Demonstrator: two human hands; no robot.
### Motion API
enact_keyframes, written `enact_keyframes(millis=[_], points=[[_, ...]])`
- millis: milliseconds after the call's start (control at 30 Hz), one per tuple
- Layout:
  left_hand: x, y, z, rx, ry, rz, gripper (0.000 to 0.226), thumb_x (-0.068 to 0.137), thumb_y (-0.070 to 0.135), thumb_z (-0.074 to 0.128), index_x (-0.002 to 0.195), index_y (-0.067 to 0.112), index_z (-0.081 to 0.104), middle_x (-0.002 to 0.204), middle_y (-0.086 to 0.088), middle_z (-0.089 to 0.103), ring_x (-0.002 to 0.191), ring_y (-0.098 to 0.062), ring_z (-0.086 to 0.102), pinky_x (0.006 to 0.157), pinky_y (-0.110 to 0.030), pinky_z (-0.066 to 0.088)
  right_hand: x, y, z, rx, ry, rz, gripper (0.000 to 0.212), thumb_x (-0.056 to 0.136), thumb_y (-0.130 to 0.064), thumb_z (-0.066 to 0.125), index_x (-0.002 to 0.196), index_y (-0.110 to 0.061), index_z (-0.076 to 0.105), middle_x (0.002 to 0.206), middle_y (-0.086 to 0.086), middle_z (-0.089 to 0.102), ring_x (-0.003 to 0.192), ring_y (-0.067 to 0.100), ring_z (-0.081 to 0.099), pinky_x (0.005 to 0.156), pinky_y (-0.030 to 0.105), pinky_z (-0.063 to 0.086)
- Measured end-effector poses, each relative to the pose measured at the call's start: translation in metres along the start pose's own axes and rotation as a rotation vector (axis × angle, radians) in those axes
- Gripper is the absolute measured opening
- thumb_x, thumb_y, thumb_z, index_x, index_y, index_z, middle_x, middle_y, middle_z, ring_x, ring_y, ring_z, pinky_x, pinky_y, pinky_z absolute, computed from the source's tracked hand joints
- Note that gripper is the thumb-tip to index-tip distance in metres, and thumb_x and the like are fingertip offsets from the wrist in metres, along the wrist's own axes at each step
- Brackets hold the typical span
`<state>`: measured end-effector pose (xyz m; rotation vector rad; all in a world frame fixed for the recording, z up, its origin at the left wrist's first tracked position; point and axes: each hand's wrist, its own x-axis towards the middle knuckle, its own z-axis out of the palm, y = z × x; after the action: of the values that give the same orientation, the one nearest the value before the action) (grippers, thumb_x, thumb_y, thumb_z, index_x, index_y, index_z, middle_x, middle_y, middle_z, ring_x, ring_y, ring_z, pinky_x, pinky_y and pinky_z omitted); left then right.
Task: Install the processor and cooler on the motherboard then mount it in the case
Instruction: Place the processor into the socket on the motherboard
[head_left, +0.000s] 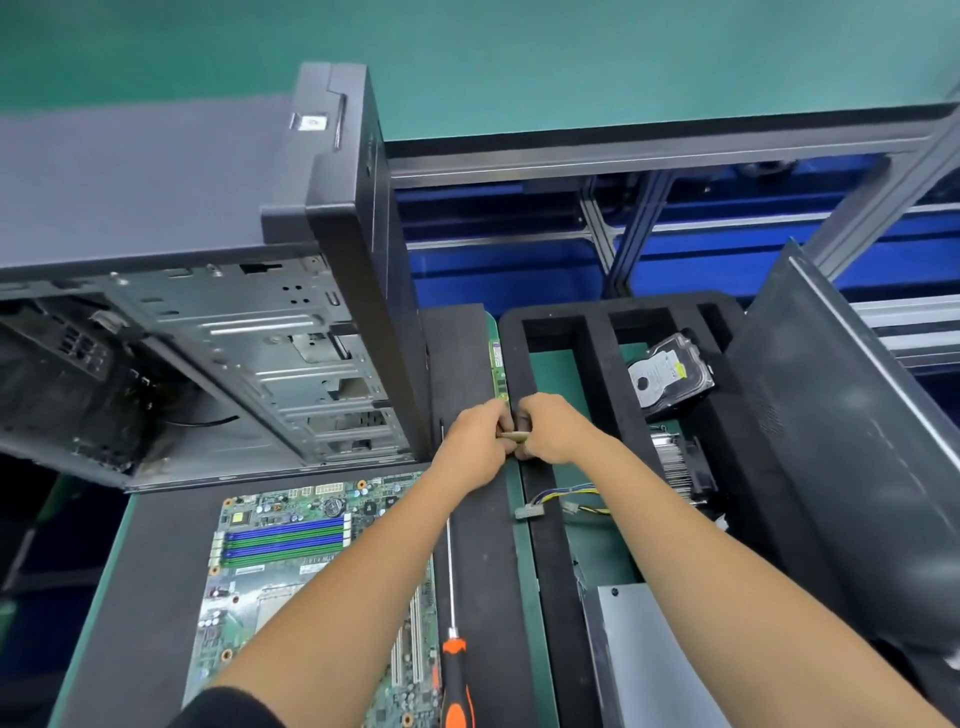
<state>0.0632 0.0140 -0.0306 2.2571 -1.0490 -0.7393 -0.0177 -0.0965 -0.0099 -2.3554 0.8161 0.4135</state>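
**Both hands close on a small flat part above the motherboard**

An open computer case (208, 332) stands at the bench's (571, 62) far left, its bare metal bay facing the camera. A detached dark side panel (852, 447) leans along the right edge. In front of the case, at the near left, the motherboard (270, 551) lies flat on a black mat (150, 571), blue and green memory slots toward the case. A black foam tray (550, 395) fills the middle right, holding a hard drive (667, 376) in a far compartment, a finned cooler (680, 462) partly hidden nearer, and a loose cable bundle (561, 504). An orange-handled screwdriver (454, 649) lies along the mat's right edge, just beside the board.

Both bare forearms stretch forward and meet between case and tray. The left hand (475, 447) and right hand (553, 431), fingers curled, together pinch a small flat gold-edged part (514, 435), probably the processor; most of it is hidden by the fingers.
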Motion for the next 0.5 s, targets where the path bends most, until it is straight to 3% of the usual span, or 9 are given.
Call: enact_keyframes(millis=[67,200,333,500], points=[[-0.012,-0.002,-0.009,-0.151,-0.01,-0.014,0.021,0.08,0.007,0.071,0.082,0.021,0.055,0.08,0.0,0.057,0.072,-0.016,0.052,0.069,-0.031,0.045,-0.012,-0.001,-0.006,0.089,-0.025,-0.031,0.035,0.067,-0.011,0.083,0.073,-0.02,0.049,0.077,0.0,0.055,0.069,0.019,0.048,0.056,0.027,0.037],[-0.052,-0.009,-0.03,-0.548,-0.047,-0.047,0.016,0.081,0.002,0.07,0.085,0.015,0.062,0.072,-0.001,0.06,0.053,-0.008,0.054,0.05,-0.023,0.047,-0.048,-0.018,-0.016,0.363,-0.122,-0.082,0.03,0.07,-0.008,0.085,0.078,-0.016,0.057,0.07,0.004,0.058,0.059,0.015,0.049,0.059,0.025,0.04],[-0.102,-0.024,-0.052,-0.705,-0.094,-0.025,0.012,0.084,0.003,0.068,0.086,0.014,0.065,0.071,0.0,0.062,0.052,-0.007,0.055,0.049,-0.019,0.046,-0.089,-0.052,-0.001,0.488,-0.132,-0.098,0.026,0.074,-0.004,0.082,0.085,-0.01,0.06,0.073,0.009,0.058,0.063,0.019,0.051,0.059,0.028,0.042],[-0.162,-0.053,-0.087,-0.883,-0.097,0.0,0.015,0.094,0.005,0.055,0.085,0.008,0.067,0.061,0.002,0.06,0.052,-0.008,0.054,0.049,-0.02,0.046,-0.131,-0.099,0.036,0.662,-0.086,-0.153,0.02,0.078,0.003,0.076,0.085,-0.005,0.059,0.065,0.006,0.056,0.052,0.007,0.055,0.052,0.017,0.045]])
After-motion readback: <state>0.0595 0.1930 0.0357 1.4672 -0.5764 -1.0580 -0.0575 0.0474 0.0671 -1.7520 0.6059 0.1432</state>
